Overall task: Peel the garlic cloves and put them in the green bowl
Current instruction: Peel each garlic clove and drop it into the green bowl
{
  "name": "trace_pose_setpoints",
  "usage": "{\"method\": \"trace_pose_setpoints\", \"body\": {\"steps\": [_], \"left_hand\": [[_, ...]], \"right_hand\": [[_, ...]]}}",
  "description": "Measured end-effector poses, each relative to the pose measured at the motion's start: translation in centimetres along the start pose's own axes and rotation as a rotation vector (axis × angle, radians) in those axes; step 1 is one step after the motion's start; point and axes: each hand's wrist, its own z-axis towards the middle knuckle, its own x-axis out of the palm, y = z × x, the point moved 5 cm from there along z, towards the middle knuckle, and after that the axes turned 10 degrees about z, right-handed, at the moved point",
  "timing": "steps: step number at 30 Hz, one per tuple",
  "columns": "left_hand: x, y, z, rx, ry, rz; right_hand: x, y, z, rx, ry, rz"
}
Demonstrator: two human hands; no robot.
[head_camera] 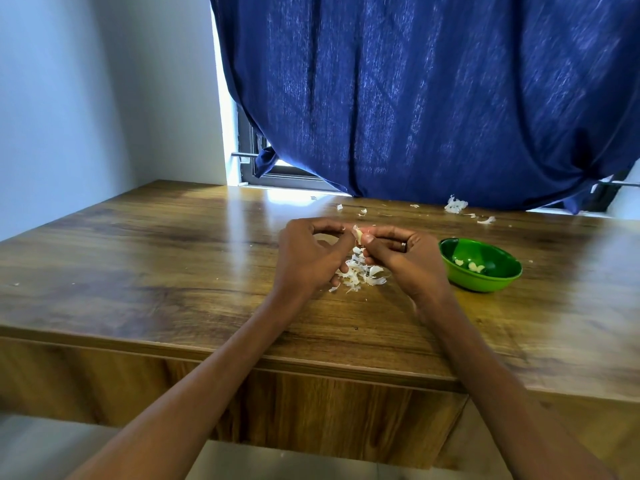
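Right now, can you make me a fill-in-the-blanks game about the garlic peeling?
1. The bowl is colored ____.
2. The bowl sits beside the ____ hand.
3. The garlic clove is pinched between ____ hands.
4. The pile of peels lies on the ____.

Missing words: green; right; both; table

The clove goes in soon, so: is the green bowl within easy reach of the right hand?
Probably yes. The green bowl sits just beside the right hand on the table, with nothing between them.

Two hands: left hand (308, 258), right hand (405, 261). One garlic clove (358, 234) held. One green bowl (481, 271). One peel pile (360, 271).
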Motion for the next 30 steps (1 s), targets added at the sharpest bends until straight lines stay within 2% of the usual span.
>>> {"method": "trace_pose_setpoints", "body": {"steps": [6, 11, 16, 20, 24, 30], "left_hand": [[-0.5, 0.2, 0.2, -0.007, -0.029, -0.002], [-0.3, 0.3, 0.2, -0.038, -0.004, -0.039], [0.1, 0.9, 0.6, -0.095, 0.008, -0.014], [0.6, 1.1, 0.5, -0.052, 0.053, 0.028], [0.1, 0.5, 0.2, 0.028, 0.005, 0.107], [-0.7, 0.1, -0.2, -0.035, -0.036, 0.058]], "right_hand": [[0.4, 0.4, -0.3, -0.04, 0.052, -0.015], [0.4, 0.2, -0.3, 0.029, 0.07, 0.083], [0.1, -0.2, 0.0, 0.104, 0.044, 0.201], [-0.2, -0.5, 0.2, 0.11, 0.002, 0.198], [-0.4, -0.7, 0.4, 0.11, -0.016, 0.21], [-0.7, -0.8, 0.5, 0.11, -0.032, 0.214]]}}
